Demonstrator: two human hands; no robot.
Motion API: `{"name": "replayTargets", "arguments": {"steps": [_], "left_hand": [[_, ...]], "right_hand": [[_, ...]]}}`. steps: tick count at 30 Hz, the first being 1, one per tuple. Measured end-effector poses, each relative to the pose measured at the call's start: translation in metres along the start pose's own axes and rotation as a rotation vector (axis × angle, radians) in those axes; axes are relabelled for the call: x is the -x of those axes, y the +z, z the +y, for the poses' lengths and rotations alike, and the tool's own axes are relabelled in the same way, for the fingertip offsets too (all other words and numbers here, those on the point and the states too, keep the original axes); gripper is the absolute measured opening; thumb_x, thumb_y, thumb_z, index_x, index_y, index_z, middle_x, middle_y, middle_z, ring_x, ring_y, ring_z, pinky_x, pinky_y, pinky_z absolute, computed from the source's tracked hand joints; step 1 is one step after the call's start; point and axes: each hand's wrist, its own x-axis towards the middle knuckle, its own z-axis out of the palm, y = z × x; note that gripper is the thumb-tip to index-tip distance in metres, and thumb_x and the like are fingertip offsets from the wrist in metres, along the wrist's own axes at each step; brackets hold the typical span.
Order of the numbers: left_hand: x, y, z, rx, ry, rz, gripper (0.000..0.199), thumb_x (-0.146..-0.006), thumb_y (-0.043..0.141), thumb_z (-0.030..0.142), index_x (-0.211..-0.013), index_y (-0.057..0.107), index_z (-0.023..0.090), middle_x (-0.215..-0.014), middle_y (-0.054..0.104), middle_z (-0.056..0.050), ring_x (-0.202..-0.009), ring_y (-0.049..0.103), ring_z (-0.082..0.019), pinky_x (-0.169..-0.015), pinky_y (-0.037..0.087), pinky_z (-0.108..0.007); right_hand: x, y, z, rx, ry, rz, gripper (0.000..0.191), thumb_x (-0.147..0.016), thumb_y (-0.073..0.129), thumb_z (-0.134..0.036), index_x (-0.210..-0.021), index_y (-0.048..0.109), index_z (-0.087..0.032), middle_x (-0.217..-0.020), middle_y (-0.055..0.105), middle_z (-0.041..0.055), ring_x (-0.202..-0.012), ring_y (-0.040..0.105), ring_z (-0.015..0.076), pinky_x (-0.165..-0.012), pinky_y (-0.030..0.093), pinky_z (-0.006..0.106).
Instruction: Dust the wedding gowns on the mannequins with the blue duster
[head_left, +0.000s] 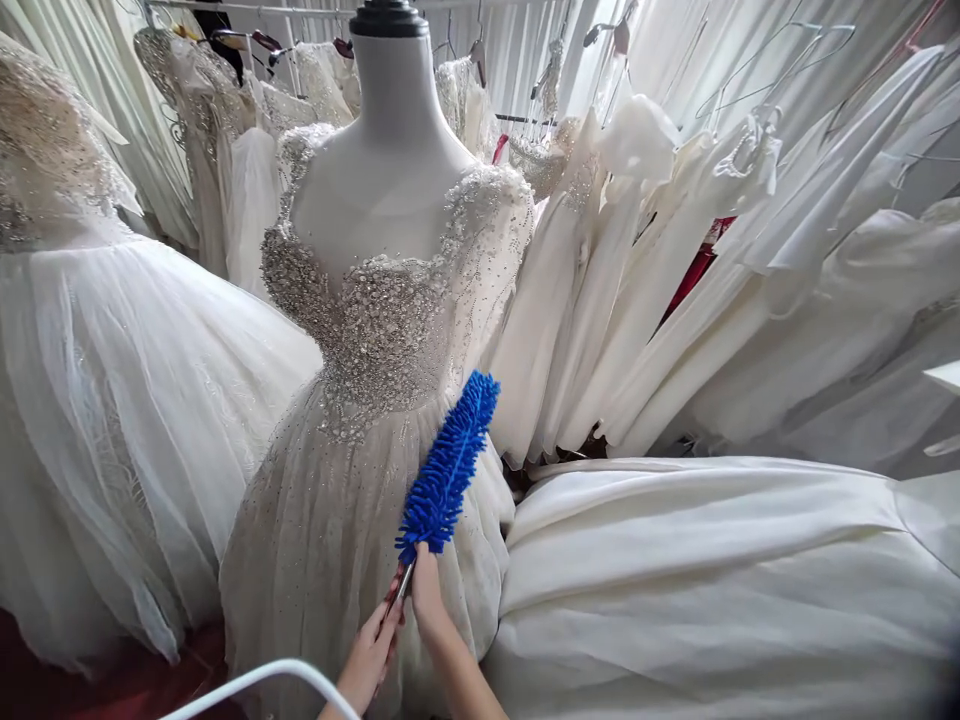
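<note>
A blue microfiber duster point(450, 460) with a shaggy head and a metal handle slants up and to the right. My left hand point(377, 640) is closed around its handle, low in the view. Just above and to the right, my right hand point(426, 585) grips the base of the blue head, its fingers partly hidden behind it. Directly beyond stands a beaded white wedding dress point(337, 520) on a white mannequin point(390, 140). The duster head overlaps the dress at the waist and skirt; whether it touches the fabric I cannot tell.
Another full-skirted gown point(135, 400) stands at the left. White dresses point(570, 300) hang close together on a rack behind. A satin gown point(697, 560) spreads across the lower right. A white curved tube point(277, 668) crosses the bottom left, above dark red flooring point(187, 680).
</note>
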Motion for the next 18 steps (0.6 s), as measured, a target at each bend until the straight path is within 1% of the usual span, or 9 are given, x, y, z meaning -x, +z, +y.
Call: {"name": "replayTargets", "arguments": {"steps": [2,5,7,10,12,13,15,17,18], "left_hand": [[0.003,-0.002,-0.011,-0.044,-0.059,-0.040,0.098,-0.048,0.039,0.087,-0.114,0.050,0.014,-0.036,0.038,0.012,-0.025,0.029,-0.008,-0.029,0.019,-0.021],[0.012,0.000,-0.030,-0.057,-0.121,-0.074,0.085,-0.043,0.039,0.088,-0.086,0.056,0.017,-0.035,0.035,0.011,-0.025,0.025,-0.005,-0.029,0.015,-0.020],[0.020,0.005,-0.043,-0.055,-0.157,-0.096,0.077,-0.043,0.039,0.089,-0.073,0.053,0.019,-0.035,0.032,0.012,-0.026,0.023,-0.004,-0.030,0.014,-0.019],[0.033,0.018,-0.055,-0.038,-0.217,-0.118,0.075,-0.044,0.038,0.088,-0.073,0.051,0.021,-0.037,0.034,0.011,-0.027,0.023,-0.004,-0.031,0.013,-0.019],[0.039,0.025,-0.054,-0.032,-0.237,-0.125,0.078,-0.045,0.038,0.088,-0.080,0.053,0.021,-0.038,0.036,0.011,-0.028,0.026,-0.006,-0.031,0.016,-0.020],[0.041,0.026,-0.050,-0.031,-0.211,-0.126,0.077,-0.047,0.038,0.087,-0.082,0.054,0.021,-0.039,0.039,0.010,-0.030,0.030,-0.008,-0.032,0.020,-0.021],[0.045,0.022,-0.036,-0.016,-0.077,-0.069,0.070,-0.055,0.040,0.083,-0.082,0.056,0.020,-0.048,0.051,0.005,-0.042,0.047,-0.013,-0.040,0.035,-0.024],[0.049,0.003,-0.015,0.029,0.105,0.090,0.059,-0.065,0.042,0.075,-0.084,0.057,0.021,-0.068,0.061,-0.001,-0.063,0.056,-0.016,-0.055,0.043,-0.025],[0.052,-0.011,-0.003,0.055,0.151,0.204,0.058,-0.069,0.039,0.073,-0.088,0.057,0.021,-0.074,0.062,-0.001,-0.066,0.056,-0.016,-0.056,0.043,-0.025]], "right_hand": [[-0.005,-0.014,0.020,-0.057,0.086,-0.029,0.047,-0.082,0.033,-0.050,-0.047,0.046,-0.022,-0.039,0.046,0.0014,-0.037,0.049,0.0162,-0.037,0.039,0.027],[-0.006,-0.037,0.050,-0.144,0.215,-0.054,0.054,-0.084,0.024,-0.050,-0.046,0.047,-0.021,-0.038,0.048,0.0033,-0.035,0.048,0.0167,-0.039,0.041,0.029],[-0.001,-0.049,0.065,-0.171,0.278,-0.009,0.056,-0.085,0.020,-0.049,-0.045,0.046,-0.020,-0.038,0.049,0.0035,-0.034,0.048,0.0163,-0.039,0.041,0.029],[0.010,-0.059,0.074,-0.144,0.326,0.117,0.052,-0.084,0.023,-0.049,-0.045,0.043,-0.021,-0.037,0.047,0.0025,-0.033,0.047,0.0165,-0.038,0.039,0.028],[0.019,-0.060,0.071,-0.133,0.308,0.193,0.047,-0.083,0.027,-0.049,-0.047,0.042,-0.022,-0.037,0.046,0.0009,-0.032,0.046,0.0159,-0.037,0.037,0.027],[0.023,-0.057,0.066,-0.137,0.277,0.219,0.045,-0.082,0.029,-0.049,-0.049,0.042,-0.022,-0.036,0.045,-0.0002,-0.032,0.044,0.0149,-0.036,0.036,0.026],[0.033,-0.047,0.051,-0.152,0.178,0.257,0.040,-0.081,0.033,-0.048,-0.051,0.040,-0.021,-0.036,0.041,-0.0029,-0.030,0.039,0.0120,-0.034,0.033,0.024],[0.042,-0.029,0.030,-0.181,0.047,0.295,0.036,-0.081,0.035,-0.046,-0.055,0.038,-0.021,-0.038,0.037,-0.0057,-0.030,0.033,0.0091,-0.032,0.028,0.022],[0.046,-0.018,0.019,-0.208,-0.024,0.309,0.033,-0.081,0.035,-0.045,-0.058,0.037,-0.021,-0.040,0.036,-0.0067,-0.030,0.031,0.0081,-0.032,0.026,0.021]]}}
